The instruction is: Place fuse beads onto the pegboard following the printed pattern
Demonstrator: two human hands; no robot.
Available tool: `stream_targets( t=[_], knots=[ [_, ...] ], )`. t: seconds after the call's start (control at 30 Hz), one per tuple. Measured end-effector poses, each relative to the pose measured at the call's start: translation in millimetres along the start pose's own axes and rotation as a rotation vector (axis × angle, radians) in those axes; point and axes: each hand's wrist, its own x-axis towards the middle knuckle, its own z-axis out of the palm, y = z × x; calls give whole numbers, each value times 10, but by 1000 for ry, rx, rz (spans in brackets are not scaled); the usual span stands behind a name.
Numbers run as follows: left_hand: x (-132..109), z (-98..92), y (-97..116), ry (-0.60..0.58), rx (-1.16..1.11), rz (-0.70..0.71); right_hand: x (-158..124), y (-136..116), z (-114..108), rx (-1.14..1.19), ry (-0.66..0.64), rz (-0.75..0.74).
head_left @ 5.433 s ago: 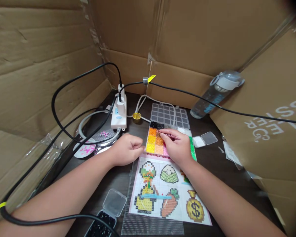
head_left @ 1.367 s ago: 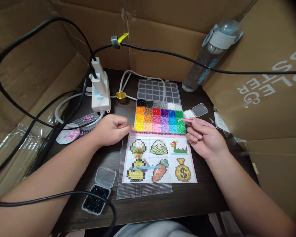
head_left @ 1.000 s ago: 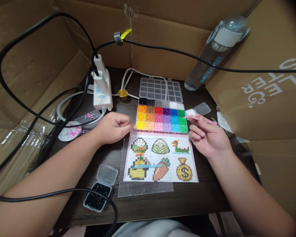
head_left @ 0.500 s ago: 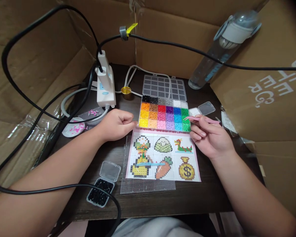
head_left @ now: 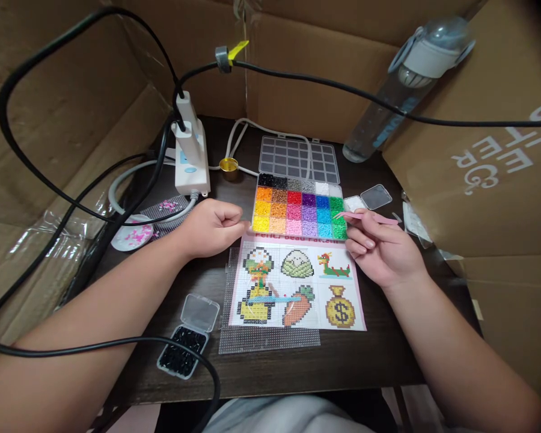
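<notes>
Far left: white dish (head_left: 119,239) with pink beads, just beside a dark gridded board (head_left: 180,203), more pink beads on it. Behind, a white power strip (head_left: 193,177), two plugs upright in it, black cables looping over.

Left hand (head_left: 214,227): near the left edge of the bead case, fingers curled into a fist; cannot tell whether anything is inside. Nearer the body, a small open box (head_left: 200,313) of black beads, lid tilted back. Beyond the fist, a gold cup (head_left: 229,169).

Centre: bead case (head_left: 254,207), open, compartments sorted by colour, its gridded lid (head_left: 297,159) laid back behind. In front, a pattern sheet (head_left: 322,294) overlapping a clear pegboard (head_left: 270,343); a blue line plus orange and green patches cross the left-hand drawings.

Right hand (head_left: 381,246): thumb and forefinger pinching pink tweezers (head_left: 374,218), other fingers curled. Prongs slightly parted, over the blue and green compartments at the case's right side.

Behind that hand, small open box (head_left: 375,196), white contents. Far right: tilted water bottle (head_left: 408,96) near cardboard.
</notes>
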Motion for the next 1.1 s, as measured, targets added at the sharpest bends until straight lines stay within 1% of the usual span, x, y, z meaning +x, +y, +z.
stream_targets(
  t=[0.63,0.8,1.1],
  knots=[
    [-9,5,2,28,-14,29,17,18,-8,14,-8,32],
    [-8,2,14,15,-33,34,12,16,0,2,-7,42],
    [-11,-7,23,12,-93,85,2,17,-21,5,-5,48]
  ],
)
